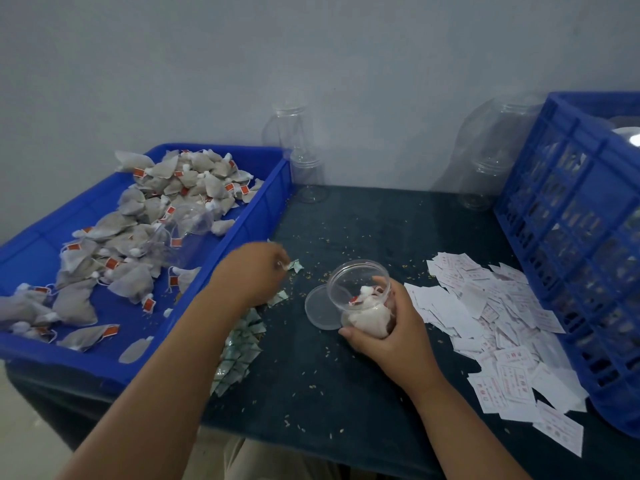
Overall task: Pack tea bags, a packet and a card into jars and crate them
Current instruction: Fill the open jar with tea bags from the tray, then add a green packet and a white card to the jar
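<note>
The clear round plastic jar (360,292) sits just right of the frame's centre, held off the dark counter (346,382) by the right grip (393,329), whose fingers curl round its lower body. It is tilted. Its long axis runs from the base in the palm up to the open mouth, which faces the upper left of the frame. White tea bags with red tags (367,308) already lie inside, so the tea-bag step looks done for this jar.

The packet step seems to be in hand. The left grip (252,271), motion-blurred at mid-frame, has curled fingertips at a small green-and-white packet (295,266). Whether they have it pinched I cannot tell. The next move likely calls for carrying that packet to the tilted mouth, then picking one card.

The jar's clear round lid (317,315) lies flat just beside it on the left. A strip of green-and-white packets (242,344) runs below the left grip, and white printed cards (491,313) are heaped to the right. A shallow blue tray of tea bags (256,216) fills the left, a blue lattice crate (554,202) the right edge, and empty clear jars (308,168) stand at the back.
</note>
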